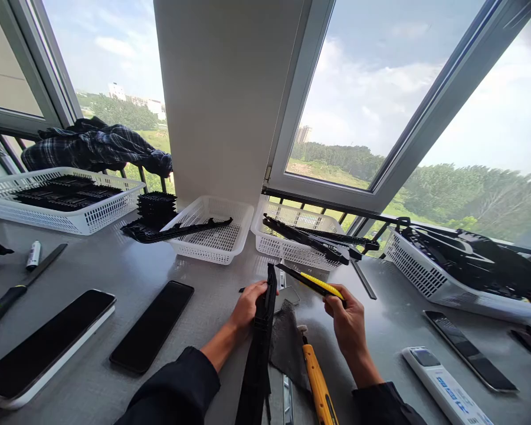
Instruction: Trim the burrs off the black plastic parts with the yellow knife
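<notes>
Both forearms reach forward from dark sleeves, bare from the wrist on, and converge toward the middle. The left hand (249,304) lies with its back turned up and to the left, its fingers (260,289) curled closed around something long and dark, the thumb hidden behind it. The right hand (346,314) is raised a little higher, wrist bent, back toward the camera, closed in a fist-like grip. The two hands are near each other but apart.
</notes>
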Available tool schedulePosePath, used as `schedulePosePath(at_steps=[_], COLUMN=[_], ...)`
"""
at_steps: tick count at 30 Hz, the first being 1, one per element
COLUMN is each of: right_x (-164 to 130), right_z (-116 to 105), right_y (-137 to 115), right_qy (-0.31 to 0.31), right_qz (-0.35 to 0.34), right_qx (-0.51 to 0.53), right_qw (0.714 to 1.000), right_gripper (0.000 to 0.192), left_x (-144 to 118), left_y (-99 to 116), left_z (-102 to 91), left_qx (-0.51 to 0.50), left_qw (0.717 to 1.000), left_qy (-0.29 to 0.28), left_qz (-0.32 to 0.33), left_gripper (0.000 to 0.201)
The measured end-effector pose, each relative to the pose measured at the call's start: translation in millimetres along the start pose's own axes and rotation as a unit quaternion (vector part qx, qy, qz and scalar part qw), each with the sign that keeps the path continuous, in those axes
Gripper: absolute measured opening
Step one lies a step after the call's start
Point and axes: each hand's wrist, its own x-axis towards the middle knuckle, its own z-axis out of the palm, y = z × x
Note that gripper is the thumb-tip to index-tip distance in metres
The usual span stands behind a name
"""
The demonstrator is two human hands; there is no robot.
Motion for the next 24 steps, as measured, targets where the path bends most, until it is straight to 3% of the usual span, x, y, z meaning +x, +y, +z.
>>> schedulePosePath(at_steps=[12, 18, 24], right_x=[-0.8, -2.6, -2.7], right_z=[0.6, 1.4, 1.3], right_y=[4.0, 2.9, 3.8], right_qy=[-0.029, -0.045, -0.045], right_qz=[-0.013, -0.02, -0.031], right_qx=[-0.015, -0.002, -0.036], right_qw=[0.999, 0.999, 0.998], right_gripper=[0.025, 0.027, 0.029], left_x=[4.4, 8.6, 5.6], left_y=[-4.6, -5.3, -2.3], left_z=[0.7, -0.3, -0.1], left_qx=[-0.042, -0.06, -0.059], left_qw=[0.998, 0.996, 0.997], left_qy=[-0.028, -0.059, -0.041], left_qz=[-0.022, -0.029, -0.015], left_gripper=[0.037, 0.05, 0.046])
